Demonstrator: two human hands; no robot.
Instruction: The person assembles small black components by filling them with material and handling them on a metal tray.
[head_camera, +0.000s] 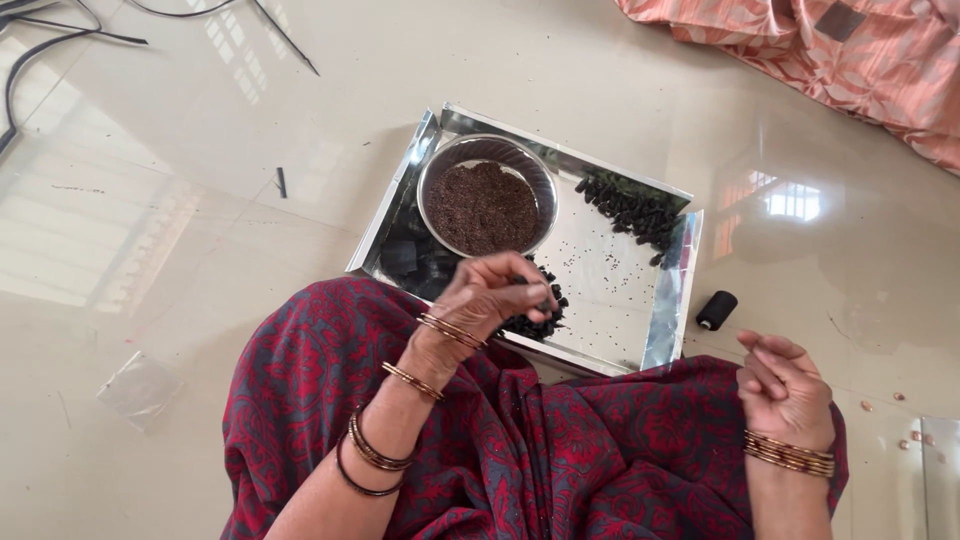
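Observation:
My left hand hovers over the near edge of a shiny silver tray, its fingertips pinched on a small black piece. Just under it lies a heap of small black pieces. A steel bowl of dark brown grains stands in the tray's far left part. More black pieces lie in a row at the tray's far right. My right hand is raised over my lap to the right of the tray, fingers loosely curled, holding nothing that I can see. Both wrists wear bangles.
A black thread spool stands on the floor right of the tray. Orange cloth lies at the top right, dark cables at the top left. A clear plastic scrap lies at left, small copper bits at right.

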